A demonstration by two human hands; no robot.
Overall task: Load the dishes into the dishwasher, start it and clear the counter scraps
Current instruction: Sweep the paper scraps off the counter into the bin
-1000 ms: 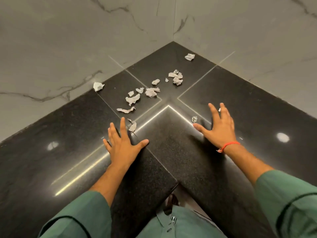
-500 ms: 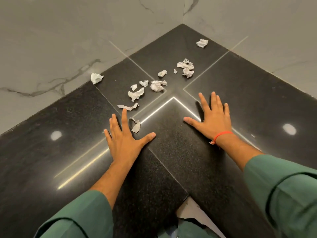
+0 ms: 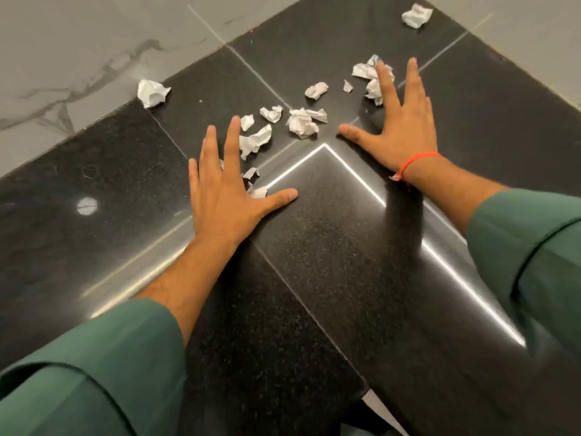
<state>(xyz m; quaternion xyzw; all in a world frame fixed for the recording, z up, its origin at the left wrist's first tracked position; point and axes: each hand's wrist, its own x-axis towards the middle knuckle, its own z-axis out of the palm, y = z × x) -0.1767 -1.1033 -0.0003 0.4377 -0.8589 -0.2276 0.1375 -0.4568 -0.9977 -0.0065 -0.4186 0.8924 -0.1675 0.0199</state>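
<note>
No dishwasher or dishes show in this view, so that part of the task cannot be judged; the scrap clearing looks barely begun, since every scrap lies loose on the polished black granite corner counter (image 3: 330, 247) and none is gathered or held.

Farthest left, a crumpled white paper ball (image 3: 152, 93) sits alone against the grey marble wall (image 3: 78, 58). The left hand (image 3: 224, 196) lies flat on the counter, fingers straight and spread, gripping nothing; small torn white paper bits (image 3: 256, 190) lie beside its thumb webbing, touching or partly under the palm edge. Just beyond its fingertips lies a twisted white paper strip (image 3: 254, 141), then a larger crumpled white wad (image 3: 303, 121) between the two hands.

The right hand (image 3: 399, 127), with a thin red thread bracelet (image 3: 415, 160) at the wrist, is likewise flat and splayed, clasping nothing; its index finger rests on or against a cluster of crumpled white scraps (image 3: 366, 73). Far back on the right, another white paper ball (image 3: 416, 15) lies well apart from both hands.

My judgement: both hands are placed to sweep the scraps together, and all the collecting remains to do.
</note>
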